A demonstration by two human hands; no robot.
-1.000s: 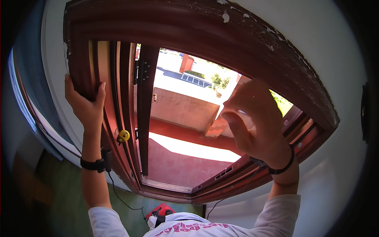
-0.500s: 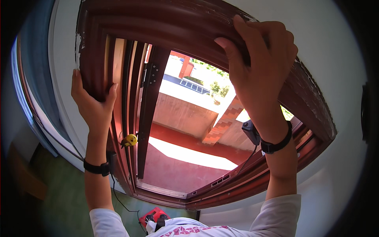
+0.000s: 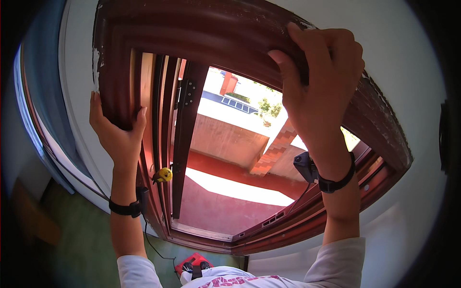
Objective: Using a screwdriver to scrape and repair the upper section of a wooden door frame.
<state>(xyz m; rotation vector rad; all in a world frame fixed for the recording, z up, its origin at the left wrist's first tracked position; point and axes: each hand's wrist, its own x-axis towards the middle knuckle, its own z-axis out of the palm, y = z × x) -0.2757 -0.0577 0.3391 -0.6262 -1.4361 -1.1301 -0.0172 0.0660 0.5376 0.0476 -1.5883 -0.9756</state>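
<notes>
A dark red-brown window casing (image 3: pixel 192 33) with chipped, whitish outer edges surrounds an open window. My left hand (image 3: pixel 118 137) clasps its left side piece, thumb on the inner edge and fingers round the outer edge. Higher up and to the right, my right hand (image 3: pixel 321 77) grips the top piece near its right end, the thumb on the front face and the fingers at the outer edge by the wall. Below my left hand, a small rounded yellow and dark object (image 3: pixel 164 174) rests against the inner window frame; its kind is unclear.
A black wrist strap (image 3: pixel 127 208) and another strap (image 3: pixel 337 180) carry small devices with cables. My feet stand on a red stool (image 3: pixel 194 261) above the greenish floor (image 3: pixel 86 240). Blue curtains (image 3: pixel 43 105) hang at the left. Outside are a reddish wall and a blue ladder-like thing (image 3: pixel 239 104).
The view has shifted a little, so the window and my hands appear slightly lower and farther right. Both hands keep their hold on the casing; the left sits slightly lower along it.
</notes>
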